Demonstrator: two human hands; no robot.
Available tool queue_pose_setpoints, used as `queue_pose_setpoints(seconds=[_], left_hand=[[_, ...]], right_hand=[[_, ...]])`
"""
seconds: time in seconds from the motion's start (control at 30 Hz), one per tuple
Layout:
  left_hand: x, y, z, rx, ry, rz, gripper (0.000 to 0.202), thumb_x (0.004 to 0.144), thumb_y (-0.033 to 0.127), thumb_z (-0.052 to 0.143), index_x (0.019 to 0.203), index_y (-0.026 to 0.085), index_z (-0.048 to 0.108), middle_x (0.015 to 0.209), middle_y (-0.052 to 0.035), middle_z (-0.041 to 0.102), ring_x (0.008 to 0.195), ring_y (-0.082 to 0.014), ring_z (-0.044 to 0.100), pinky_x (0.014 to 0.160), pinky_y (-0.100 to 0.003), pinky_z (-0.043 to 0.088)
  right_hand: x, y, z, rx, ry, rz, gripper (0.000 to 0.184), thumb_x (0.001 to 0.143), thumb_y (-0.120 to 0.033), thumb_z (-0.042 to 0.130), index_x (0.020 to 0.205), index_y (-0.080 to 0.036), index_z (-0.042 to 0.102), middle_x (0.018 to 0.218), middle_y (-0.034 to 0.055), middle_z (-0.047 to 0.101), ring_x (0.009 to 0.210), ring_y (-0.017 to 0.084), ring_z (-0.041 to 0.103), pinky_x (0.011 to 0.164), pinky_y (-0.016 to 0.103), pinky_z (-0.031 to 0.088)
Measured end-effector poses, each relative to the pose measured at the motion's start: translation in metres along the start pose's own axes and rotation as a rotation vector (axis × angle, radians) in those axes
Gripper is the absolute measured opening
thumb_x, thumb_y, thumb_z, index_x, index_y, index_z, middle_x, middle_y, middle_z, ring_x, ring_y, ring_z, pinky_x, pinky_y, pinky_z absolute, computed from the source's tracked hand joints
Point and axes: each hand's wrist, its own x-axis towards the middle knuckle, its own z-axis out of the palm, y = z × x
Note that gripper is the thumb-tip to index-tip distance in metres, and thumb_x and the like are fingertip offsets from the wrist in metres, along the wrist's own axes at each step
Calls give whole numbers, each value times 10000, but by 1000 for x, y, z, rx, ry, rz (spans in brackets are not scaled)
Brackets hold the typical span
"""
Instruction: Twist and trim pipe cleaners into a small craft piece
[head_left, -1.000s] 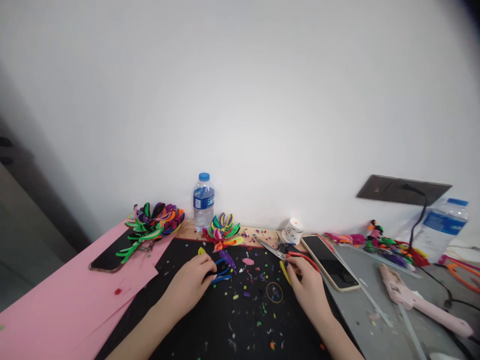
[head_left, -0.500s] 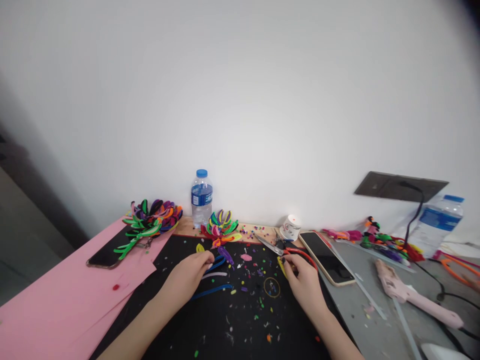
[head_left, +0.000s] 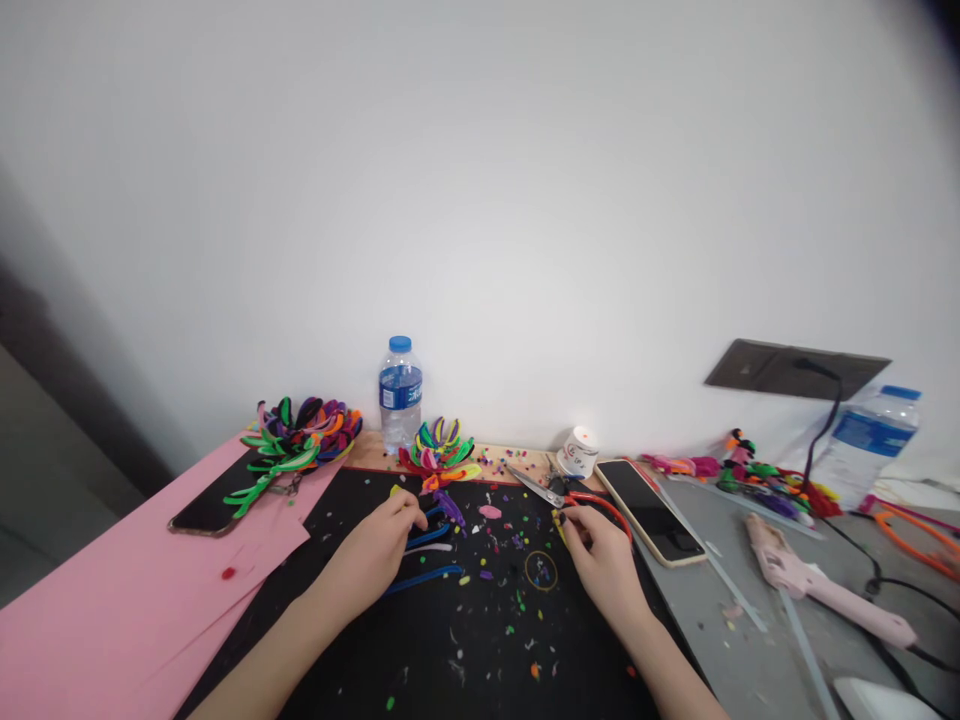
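Note:
My left hand (head_left: 375, 550) rests on the black mat (head_left: 480, 650), its fingers curled round the end of blue pipe cleaners (head_left: 424, 577) that trail to its right. My right hand (head_left: 600, 560) lies beside the red-handled scissors (head_left: 570, 497), fingers pinched on a small yellow piece (head_left: 559, 522). A colourful pipe-cleaner flower (head_left: 439, 455) stands just beyond my left hand. Small coloured scraps litter the mat between both hands.
A water bottle (head_left: 400, 393) stands by the wall. A second pipe-cleaner bunch (head_left: 300, 440) lies over a phone (head_left: 206, 508) on pink paper (head_left: 112, 610). To the right are another phone (head_left: 649, 510), a tape roll (head_left: 577, 452), a pink glue gun (head_left: 817, 590), more pipe cleaners (head_left: 765, 480) and a second bottle (head_left: 862, 445).
My left hand drew back slightly and the blue pipe cleaners now lie stretched out on the mat. My right hand shifted a little toward the scissors.

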Motion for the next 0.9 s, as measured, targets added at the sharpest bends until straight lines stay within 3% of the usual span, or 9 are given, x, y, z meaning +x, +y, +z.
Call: queue_pose_setpoints(seconds=[0.23,0.47,0.9], left_hand=[[0,3,-4,53,-61,-35,53,747,190,512,770,202,558,904,-18,520,762,-162,522,694,-258,396],[2,3,-7,81,-54,-68,29,764,208,512,736,202,517,805,6,530,677,-145,498,610,-231,354],[2,4,-3,17,72,-30,79,804,245,473,737,204,483,783,-5,526,766,-168,506,693,-264,389]], right_hand=[[1,2,1,0,-20,6,160,820,-229,422,816,-180,574,780,56,631,653,187,579,611,302,462],[0,1,-1,0,-37,9,176,827,-232,404,800,-179,570,764,55,620,650,186,571,604,304,451],[-3,-9,2,-28,-40,-35,164,827,-216,404,816,-184,564,718,37,597,636,180,563,595,293,442]])
